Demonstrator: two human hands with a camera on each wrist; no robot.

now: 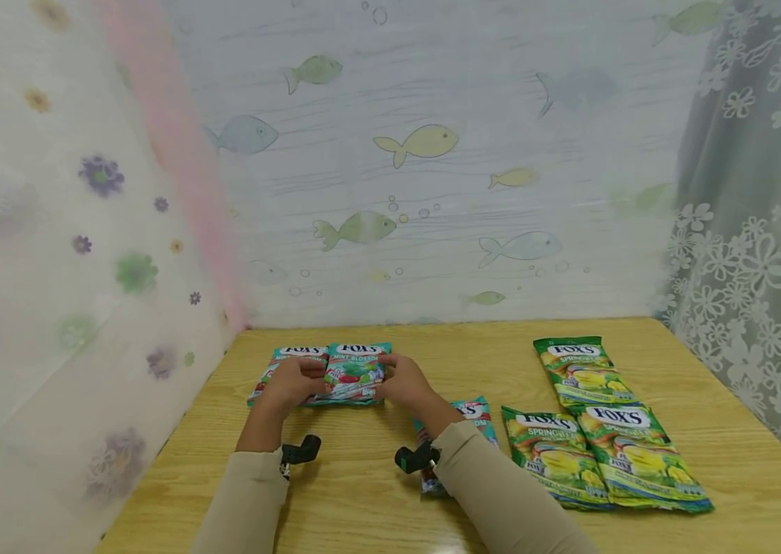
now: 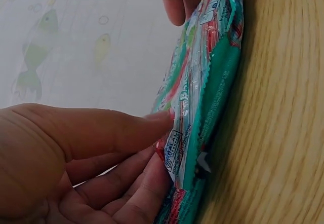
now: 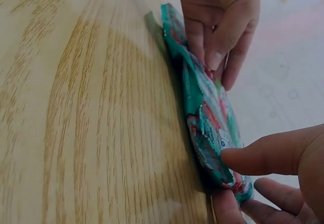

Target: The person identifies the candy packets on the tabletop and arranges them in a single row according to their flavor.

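Two teal FOX'S Mint Blossom candy bags lie side by side at the table's back left, the left one point(image 1: 279, 368) partly covered by my left hand point(image 1: 295, 382). That hand pinches the left side of the right-hand bag point(image 1: 353, 372), its thumb point(image 2: 129, 127) on the wrapper and its fingers bent beside it. At the bag's other side my right hand point(image 1: 405, 381) grips the edge, the thumb point(image 3: 263, 154) against the front and the fingers around the end. Another teal bag point(image 1: 475, 415) lies partly hidden under my right forearm.
Green FOX'S Spring Tea bags lie on the right: one farther back point(image 1: 584, 372), two in front, a left one point(image 1: 556, 459) and a right one point(image 1: 642, 455). The wooden table point(image 1: 348, 492) meets a fish-print curtain point(image 1: 432, 192) behind and a flowered one point(image 1: 85, 308) at left.
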